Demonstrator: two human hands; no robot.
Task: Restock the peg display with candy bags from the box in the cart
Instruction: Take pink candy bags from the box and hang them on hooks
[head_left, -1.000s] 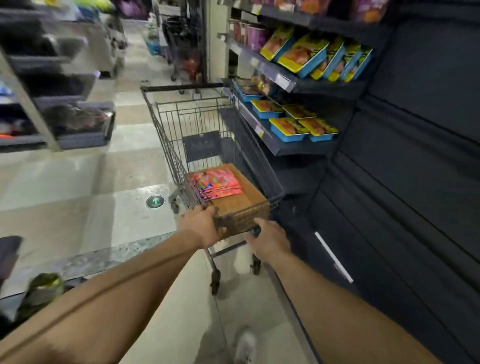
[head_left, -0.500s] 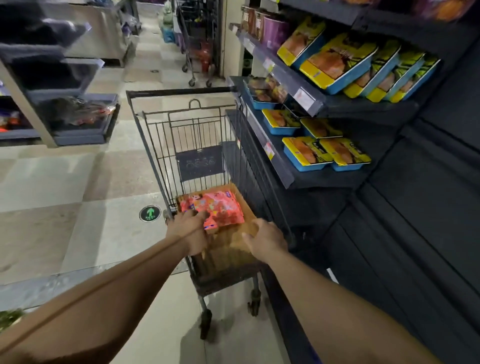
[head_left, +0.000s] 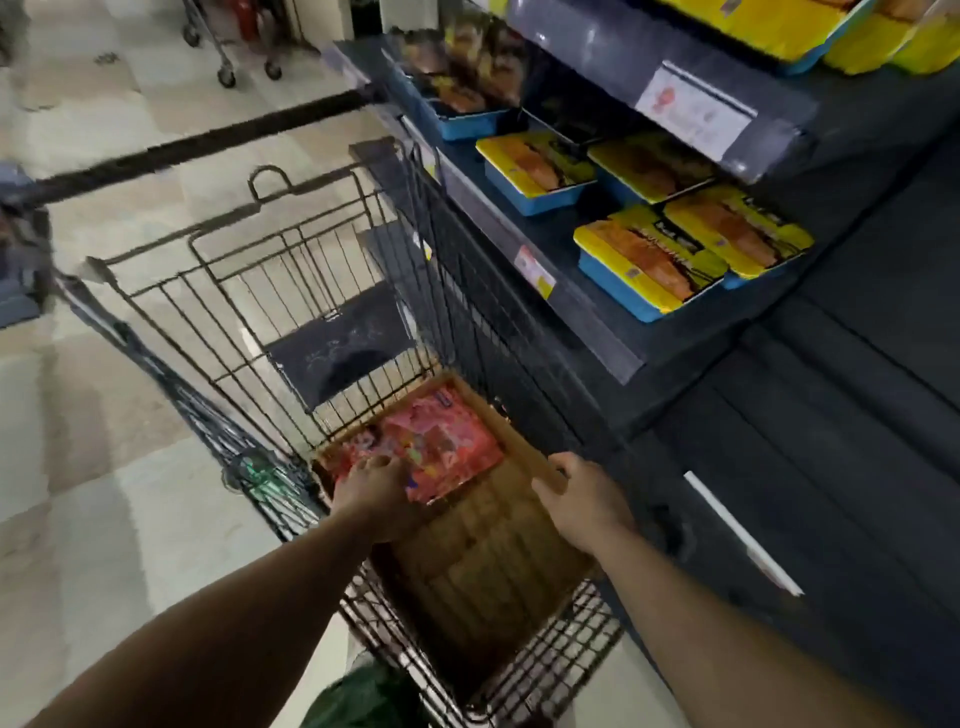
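Note:
A brown cardboard box (head_left: 488, 551) lies in the black wire cart (head_left: 291, 291). A stack of red and pink candy bags (head_left: 441, 441) fills the box's far end. My left hand (head_left: 374, 493) is inside the box at the near left corner of the stack, fingers on the bags; whether it grips one I cannot tell. My right hand (head_left: 582, 504) holds the box's right rim, fingers curled over the edge. No peg display shows in view.
Dark shelving (head_left: 597, 332) stands close along the cart's right side, with yellow-and-blue food trays (head_left: 654, 265) on it. Pale tiled floor (head_left: 78, 519) lies to the left. Another cart's wheels (head_left: 228, 73) show far up the aisle. A green item (head_left: 363, 696) sits below the cart.
I have stepped closer and now look down into the cart. My left hand went from the cart's front edge into the box onto the bags. My right hand rose to the box's rim.

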